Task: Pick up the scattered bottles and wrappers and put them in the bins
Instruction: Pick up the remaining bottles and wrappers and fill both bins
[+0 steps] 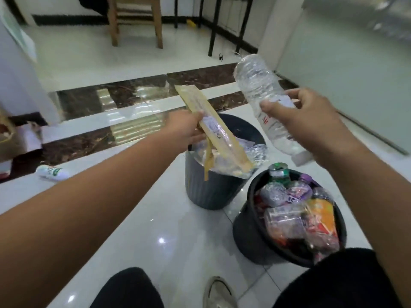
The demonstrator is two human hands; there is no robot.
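Your shoe lowest in view. Near bin on your right: packed with crushed bottles, purple and orange labels, print unreadable. Far bin just beyond, clear plastic inside. Your left hand pinches long tan-and-clear wrapper near its middle; lower end dips into far bin, upper end sticks up past fingers. Your right hand curls round clear bottle at label, cap end down above near bin; red characters there, illegible. White bottle lies on floor far left, green print unreadable.
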